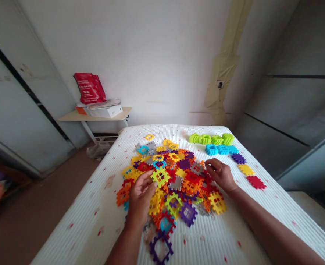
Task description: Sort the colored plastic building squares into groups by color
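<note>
Waffle tile [160, 176], corner forward, touching left hand [142, 198].

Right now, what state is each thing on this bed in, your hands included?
Left hand: on the pile, fingers against a yellow-green block.
Right hand: curled over red pieces in the pile.
Waffle block pile: loose, heaped, mixed colours.
Green blocks: joined in a row.
Blue blocks: joined in a row.
Purple block: flat, separate.
Yellow block: flat, separate.
Red block: flat, separate.

Notched plastic tiles [176, 184] of mixed colours are heaped loosely, overlapping; green tiles [211, 139] and blue tiles [221, 149] are lined up separately beyond.
</note>
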